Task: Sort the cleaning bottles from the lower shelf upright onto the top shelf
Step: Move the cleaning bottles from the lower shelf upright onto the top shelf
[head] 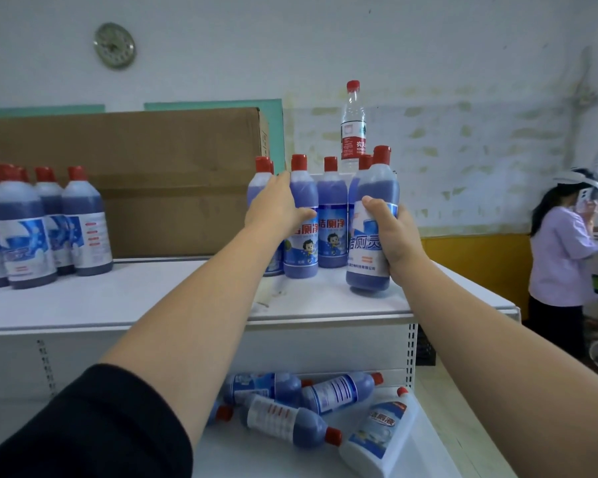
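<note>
Gripping now: right hand wraps the label band of a translucent plastic cleaning bottle with blue liquid and a red screw cap. Thumb on the front, fingers curled round the back and mostly hidden.
Held bottle position: right end of the white top shelf, slightly tilted. Base at or just above the surface, can't tell which. Just beside the standing cluster.
Left hand: fingers pressed together, reaching past the shoulder of a standing blue bottle with a cartoon label, thumb across its front. Looks like steadying.
Lower shelf: several blue bottles lying on their sides plus one white flat-sided plastic bottle, none moved up yet.
Weight: nearly full of liquid, so probably heavyish. Contents will likely slosh when tipped upright.
Stiffness: plastic wall probably gives a little under a squeeze. Not fragile.
Slip: glossy label, likely slick. A full wrap should be safer than a fingertip pinch.
Where to grab: mid-body on the label for the lying ones, then swing the cap up. Neck under the cap seems too narrow for a secure hold.
Risk: tall narrow bottles packed close, so a nudge could topple neighbours.
Background: brown cardboard box, clear water bottle with red label, a second person at far right.
</note>
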Demonstrator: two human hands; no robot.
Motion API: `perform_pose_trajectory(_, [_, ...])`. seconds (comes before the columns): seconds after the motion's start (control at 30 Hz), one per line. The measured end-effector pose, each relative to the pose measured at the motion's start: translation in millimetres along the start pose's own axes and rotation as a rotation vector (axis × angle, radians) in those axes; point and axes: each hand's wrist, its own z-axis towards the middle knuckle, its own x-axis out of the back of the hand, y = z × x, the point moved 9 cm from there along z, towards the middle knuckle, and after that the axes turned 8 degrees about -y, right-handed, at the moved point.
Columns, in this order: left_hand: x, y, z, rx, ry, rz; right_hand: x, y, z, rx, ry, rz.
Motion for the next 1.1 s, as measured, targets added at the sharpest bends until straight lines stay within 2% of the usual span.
perform_pose_trajectory(0.23, [-9,-4,-21,-0.01,0.011,-0.023,0,2,0,0.013,0.004,-0.017])
perform_pose_trajectory(0.4, [-28,-16,-51,0.03,-0.055,0.13,-6,-3,-4,0.048,-0.045,-0.025])
perform_pose_trajectory(0.47, [-34,-29,-63,0.078,-0.14,0.246,-12,-11,-7,0.081,-0.058,-0.062])
perform_pose_trajectory(0.6, [-43,-50,-91,0.129,-0.448,0.37,-33,-19,-17,0.124,-0.113,-0.093])
perform_pose_trajectory(0.8, [4,-90,-131,0.254,-0.522,0.334,-98,-34,-40,0.144,-0.214,-0.066])
perform_pose_trajectory(1.1, [112,-194,-195,0.375,-0.461,0.36,-250,-50,-92,0.141,-0.323,0.014])
